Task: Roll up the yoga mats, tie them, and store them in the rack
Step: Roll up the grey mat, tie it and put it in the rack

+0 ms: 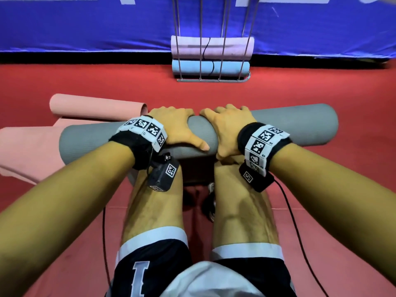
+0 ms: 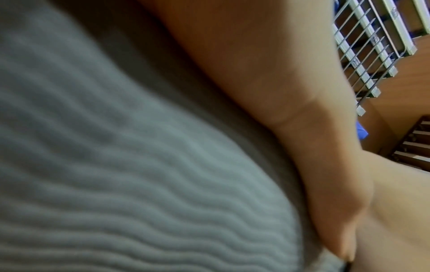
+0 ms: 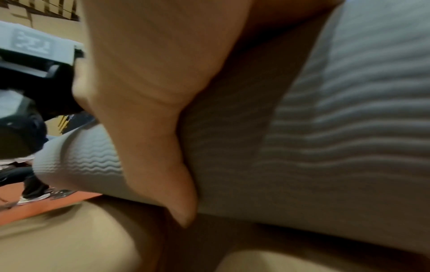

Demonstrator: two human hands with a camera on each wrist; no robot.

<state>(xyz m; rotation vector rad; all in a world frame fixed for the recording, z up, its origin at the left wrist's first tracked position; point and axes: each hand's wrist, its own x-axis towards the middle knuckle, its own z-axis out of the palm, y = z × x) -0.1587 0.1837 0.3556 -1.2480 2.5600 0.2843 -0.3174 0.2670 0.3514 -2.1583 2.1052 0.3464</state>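
Knees of the seated person support the rolled grey mat [image 1: 289, 125], lying crosswise; left hand [image 1: 177, 127] and right hand [image 1: 227, 129] wrap its middle, each grip clenched around the roll. To keep the coil tight for tying, press evenly, thumbs underneath. Far off, the wire rack [image 1: 212, 79] holds a pink roll [image 1: 188, 47] above a blue roll [image 1: 186, 68], both tied.
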